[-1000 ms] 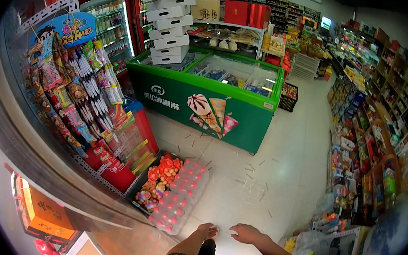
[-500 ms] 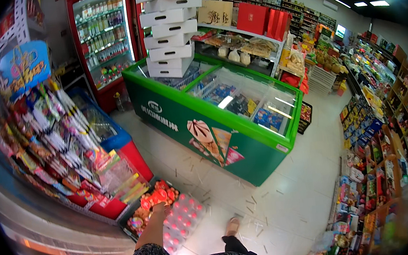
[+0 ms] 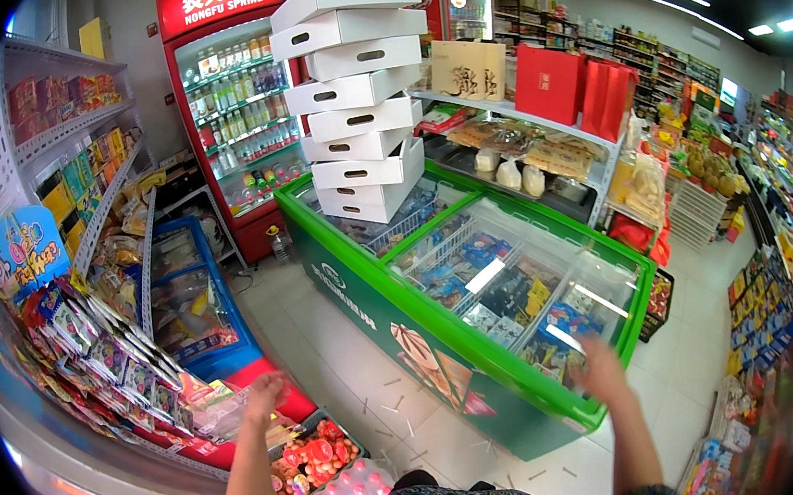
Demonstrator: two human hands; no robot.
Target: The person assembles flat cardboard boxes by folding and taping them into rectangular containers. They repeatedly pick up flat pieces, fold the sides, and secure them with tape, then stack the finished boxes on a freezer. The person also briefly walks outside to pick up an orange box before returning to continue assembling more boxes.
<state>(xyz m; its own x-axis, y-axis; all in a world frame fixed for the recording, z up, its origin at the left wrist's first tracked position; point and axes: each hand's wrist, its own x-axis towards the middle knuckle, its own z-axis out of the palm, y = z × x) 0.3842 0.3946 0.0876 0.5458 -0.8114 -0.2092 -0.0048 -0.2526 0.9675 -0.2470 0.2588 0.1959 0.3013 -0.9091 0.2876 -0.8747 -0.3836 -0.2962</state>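
My left hand [image 3: 266, 395] is raised beside the red-edged end of the low blue chest freezer [image 3: 220, 363], above a dark crate of red and orange round packages [image 3: 319, 452]. Its fingers are smeared, and no object shows in it. Over the near right corner of a green glass-topped chest freezer [image 3: 486, 364] my right hand [image 3: 603, 373] hovers, blurred by motion. Whether it touches the freezer's rim I cannot tell. Below my left forearm lies a shrink-wrapped pack of bottles with pink caps [image 3: 355, 492].
White boxes with handle slots [image 3: 359, 121] form a tall, uneven stack on the green freezer. A red drinks fridge [image 3: 233, 120] stands behind. Snack packets [image 3: 103, 351] crowd the left rack. Thin sticks litter the tiled floor [image 3: 388, 393]. Stocked shelves [image 3: 770, 305] line the right.
My left hand has lifted from the crate and moved up and left. My right hand has come into view. The view has tilted upward, showing more of the fridge and left shelves.
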